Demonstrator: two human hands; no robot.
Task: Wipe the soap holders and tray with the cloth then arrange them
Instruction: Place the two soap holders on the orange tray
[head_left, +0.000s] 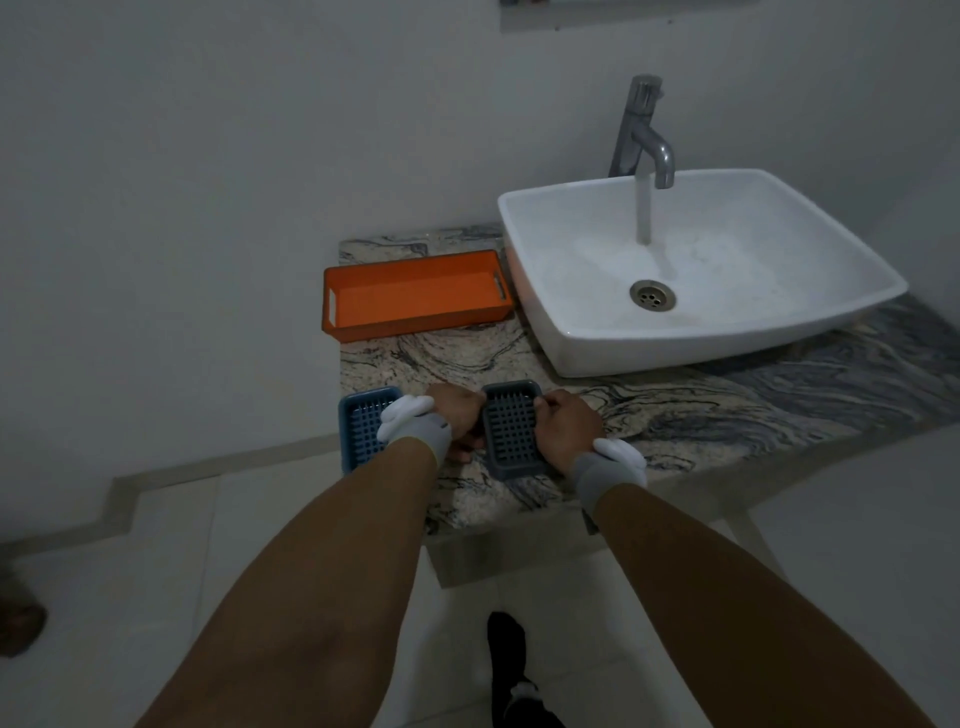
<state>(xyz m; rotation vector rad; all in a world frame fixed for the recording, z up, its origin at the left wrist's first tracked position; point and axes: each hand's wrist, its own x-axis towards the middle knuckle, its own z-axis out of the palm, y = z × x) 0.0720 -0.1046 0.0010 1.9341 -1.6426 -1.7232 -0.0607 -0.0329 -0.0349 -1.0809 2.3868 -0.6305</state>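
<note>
Head view: marble counter (675, 410), white basin (727, 332), running tap (641, 135).

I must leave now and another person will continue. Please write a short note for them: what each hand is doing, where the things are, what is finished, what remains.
Left hand: on the left edge of the dark grey soap holder.
Right hand: gripping its right edge.
Blue soap holder: at the counter's left front corner, partly hidden behind the left wrist.
Orange tray: empty, behind, beside the white sink.
Faucet: running.
Done: cannot tell what was wiped; no cloth is visible.
Left: probably put both holders into the tray, turn off the water.
</note>
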